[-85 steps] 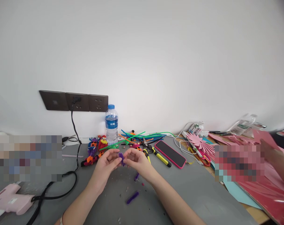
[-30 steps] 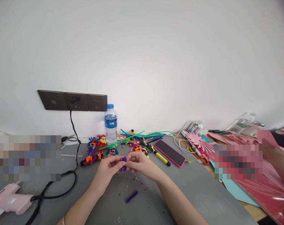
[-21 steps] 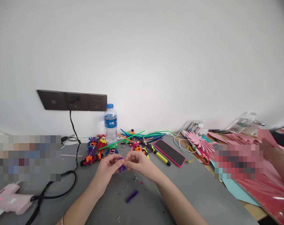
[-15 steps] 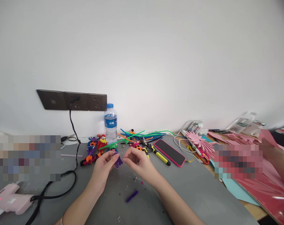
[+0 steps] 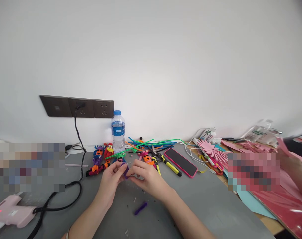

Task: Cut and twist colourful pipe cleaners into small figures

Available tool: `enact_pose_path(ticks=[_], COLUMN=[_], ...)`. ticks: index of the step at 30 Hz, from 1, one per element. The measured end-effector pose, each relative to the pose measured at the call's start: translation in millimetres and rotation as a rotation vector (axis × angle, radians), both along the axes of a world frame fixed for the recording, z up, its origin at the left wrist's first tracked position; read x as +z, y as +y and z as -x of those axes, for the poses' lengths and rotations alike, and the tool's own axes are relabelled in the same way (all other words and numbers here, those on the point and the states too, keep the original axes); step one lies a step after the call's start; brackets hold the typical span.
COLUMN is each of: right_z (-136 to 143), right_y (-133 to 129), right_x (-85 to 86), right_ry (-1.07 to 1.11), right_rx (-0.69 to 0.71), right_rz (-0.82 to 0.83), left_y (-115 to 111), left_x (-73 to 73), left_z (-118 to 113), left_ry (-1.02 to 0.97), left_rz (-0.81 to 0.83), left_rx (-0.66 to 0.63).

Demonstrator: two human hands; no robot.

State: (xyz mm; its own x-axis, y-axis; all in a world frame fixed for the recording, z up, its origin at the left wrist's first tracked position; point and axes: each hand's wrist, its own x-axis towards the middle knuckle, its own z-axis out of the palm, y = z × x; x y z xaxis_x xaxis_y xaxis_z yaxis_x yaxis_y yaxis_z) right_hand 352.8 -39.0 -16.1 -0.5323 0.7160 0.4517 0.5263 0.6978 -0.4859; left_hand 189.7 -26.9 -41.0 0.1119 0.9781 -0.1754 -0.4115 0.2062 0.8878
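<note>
Between my fingertips is a small bundle of purple pipe cleaner. My left hand pinches it from the left side. On the other side my right hand has thumb and fingers closed on it, and they cover much of its shape. Below the hands a short purple pipe cleaner piece lies on the grey table. Just behind my hands sit small pipe cleaner figures, among them a purple and blue one, a red one and an orange and pink one.
A water bottle stands against the wall. Yellow-handled pliers, a pink-cased phone and loose pipe cleaners lie behind my right hand. A pink glue gun with a black cable is at left. Another person's hand holds pink paper at right.
My right hand has moved left and closed onto the purple bundle, which now shows less between the fingers. The left hand keeps its pinch.
</note>
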Motion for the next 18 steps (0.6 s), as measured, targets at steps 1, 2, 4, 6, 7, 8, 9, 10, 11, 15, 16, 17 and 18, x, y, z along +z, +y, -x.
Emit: enact_pose_path(ticks=[1,2,4,6,7,8,9,10,11,15,16,17,18], right_z=[0.2,0.6,1.8,2.4,2.2,1.5,0.3,-1.4,-3.6,-14.2,-16.4,-18.3,-19.7], right_y=[0.0,-0.2,-1.1,-2.2,-2.6,-2.7,-2.4,-1.7,-0.6,6.1,7.3,7.9,7.8], right_x=[0.0,-0.1,-0.2,-0.1,0.0,0.2,0.5,0.9,1.4,4.4,5.5,6.7,8.1], right_ry=[-0.003,-0.004,-0.004,0.000,0.005,0.011,0.017,0.020,0.020,-0.045,-0.071,-0.090,-0.096], right_rx=[-0.001,-0.006,-0.016,-0.009,0.005,0.020,0.030,0.026,0.010,-0.100,-0.130,-0.167,-0.205], right_rz=[-0.012,-0.020,-0.010,0.041,0.076,0.114,0.147,0.176,0.202,0.286,0.297,0.306,0.319], left_y=[0.1,0.2,0.2,1.0,1.8,2.9,4.2,5.6,6.9,10.0,10.0,9.8,9.3], left_x=[0.1,0.0,-0.3,-0.7,-0.7,-0.7,-0.5,-0.2,0.3,2.7,3.2,3.7,4.0], left_z=[0.1,0.1,0.1,0.5,1.1,2.0,3.1,4.3,5.5,8.1,8.1,8.0,7.9], left_ry=[0.000,0.001,0.007,0.013,0.012,0.009,0.003,-0.006,-0.016,-0.047,-0.045,-0.041,-0.035], left_rz=[0.003,0.002,-0.003,-0.008,-0.012,-0.016,-0.019,-0.020,-0.020,0.006,0.008,0.002,-0.007], left_rx=[0.004,0.008,0.014,0.035,0.061,0.097,0.138,0.178,0.210,0.246,0.239,0.224,0.202])
